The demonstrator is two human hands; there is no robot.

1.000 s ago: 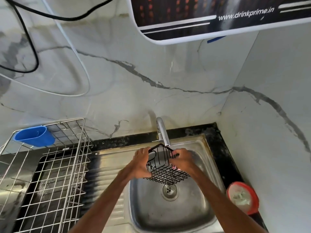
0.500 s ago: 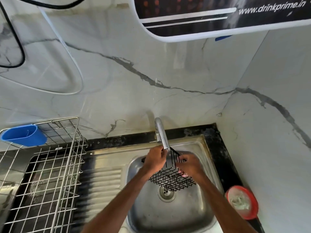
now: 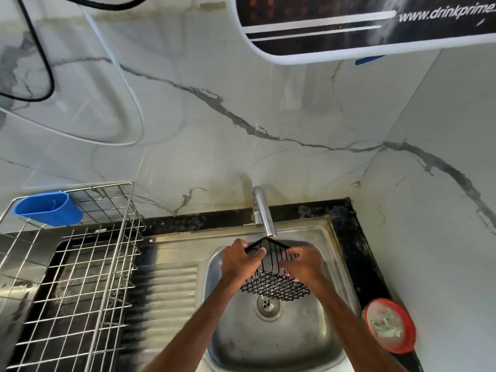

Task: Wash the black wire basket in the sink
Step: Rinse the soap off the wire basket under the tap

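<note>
Marble-walled bench corner: over the sink [image 3: 295,345], left hand [image 3: 239,264] and right hand [image 3: 304,267] both clamp the black wire basket [image 3: 273,285], tilted beneath the tap [image 3: 264,213], presumably for rinsing.

Basket [image 3: 273,284]: a second ago its open mouth and left rim loop showed between the hands. We now list that side as covered.

Left hand [image 3: 239,261]: it has moved inward from the basket's left wall, and its fingers now curl over the top rim wire.

Right hand [image 3: 304,267]: it has dropped from the rim corner to hold the right wall, and is now blurred.
</note>
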